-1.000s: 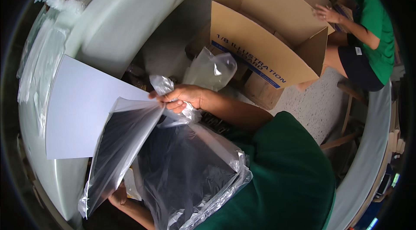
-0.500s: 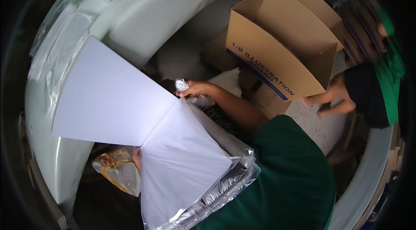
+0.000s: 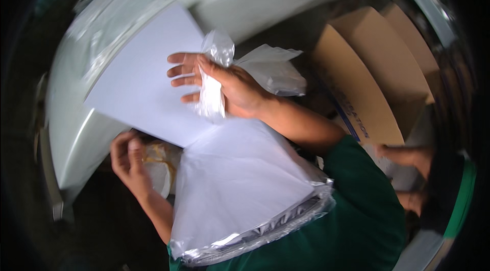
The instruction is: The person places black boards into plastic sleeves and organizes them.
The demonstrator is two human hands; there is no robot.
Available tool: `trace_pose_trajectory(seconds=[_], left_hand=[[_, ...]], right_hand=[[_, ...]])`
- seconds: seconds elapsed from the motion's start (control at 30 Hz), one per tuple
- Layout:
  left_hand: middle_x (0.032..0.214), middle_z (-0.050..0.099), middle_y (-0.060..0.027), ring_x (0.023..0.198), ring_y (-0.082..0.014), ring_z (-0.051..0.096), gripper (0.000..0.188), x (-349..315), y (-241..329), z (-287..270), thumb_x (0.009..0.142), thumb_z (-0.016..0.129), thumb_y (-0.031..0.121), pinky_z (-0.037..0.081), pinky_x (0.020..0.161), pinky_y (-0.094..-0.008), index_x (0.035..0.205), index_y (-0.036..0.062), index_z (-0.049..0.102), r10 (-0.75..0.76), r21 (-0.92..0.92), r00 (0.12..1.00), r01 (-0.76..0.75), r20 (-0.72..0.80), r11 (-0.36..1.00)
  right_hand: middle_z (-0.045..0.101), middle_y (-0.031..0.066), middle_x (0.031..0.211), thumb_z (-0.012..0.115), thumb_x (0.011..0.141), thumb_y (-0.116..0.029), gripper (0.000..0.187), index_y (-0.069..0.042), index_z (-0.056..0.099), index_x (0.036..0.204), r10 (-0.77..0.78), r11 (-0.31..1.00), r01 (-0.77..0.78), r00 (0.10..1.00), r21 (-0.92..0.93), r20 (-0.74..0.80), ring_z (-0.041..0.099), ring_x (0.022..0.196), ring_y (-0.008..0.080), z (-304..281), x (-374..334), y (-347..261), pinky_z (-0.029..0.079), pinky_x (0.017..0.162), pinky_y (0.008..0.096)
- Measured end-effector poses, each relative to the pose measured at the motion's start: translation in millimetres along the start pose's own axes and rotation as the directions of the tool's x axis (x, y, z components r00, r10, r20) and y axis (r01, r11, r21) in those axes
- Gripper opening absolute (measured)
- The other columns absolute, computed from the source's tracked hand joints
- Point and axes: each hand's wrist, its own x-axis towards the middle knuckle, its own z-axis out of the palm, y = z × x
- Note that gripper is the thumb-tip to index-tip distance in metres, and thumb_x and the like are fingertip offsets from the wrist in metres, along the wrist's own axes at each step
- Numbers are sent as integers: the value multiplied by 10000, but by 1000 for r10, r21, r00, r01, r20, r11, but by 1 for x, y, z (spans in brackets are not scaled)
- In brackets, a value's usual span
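Head view: landmark clear bag (image 3: 240, 169), across the lap.
White board (image 3: 148, 72): beyond bag, near end at its mouth; can't tell if it enters.
Handling: probably best with mouth held wide, board square, so film doesn't snag.
Right hand (image 3: 236, 90): beyond bag mouth, fingers spread, crumpled plastic (image 3: 212, 96) under thumb; can't tell if gripped.
Left hand (image 3: 130, 161): left of bag, loosely half-curled, nothing seen held, blurred.

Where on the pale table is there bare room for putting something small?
The pale table looks bare between the lower-left corner of the white board and the left hand, also beyond the board's top corner. It is crowded at upper left, where clear plastic lies, and around the right hand, with crumpled plastic.
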Motion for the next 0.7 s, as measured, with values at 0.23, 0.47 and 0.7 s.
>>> trace_pose_trajectory(seconds=[0.23, 0.47, 0.7], left_hand=[[681, 496, 38, 632, -31, 388, 206, -5, 40, 40, 806, 600, 204, 298, 574, -155, 784, 4, 557, -38, 128, 954, 0, 298, 992], [685, 559, -6, 619, -42, 445, 159, -5, 28, 33, 835, 557, 128, 362, 582, -169, 835, -27, 589, -154, -131, 973, 177, 175, 975], [725, 579, -23, 684, -70, 500, 165, -4, 26, 36, 815, 583, 132, 397, 638, -203, 871, -23, 590, -118, -195, 978, 151, 172, 969]], right_hand=[[254, 111, 1336, 378, 893, -363, 573, -17, 210, 1317, 193, 963, -232, 948, 136, 252, 339, 1173, 197, 39, 6, 23, 332, 941, 339], [572, 45, 911, 575, 816, -146, 243, 14, 538, 996, 133, 987, -143, 983, -75, -128, 529, 836, 96, 31, -8, 30, 429, 736, 243], [556, 28, 798, 631, 774, -140, 189, -14, 549, 890, 143, 979, -162, 977, -119, -156, 518, 727, 80, 27, -11, 30, 414, 617, 224]])
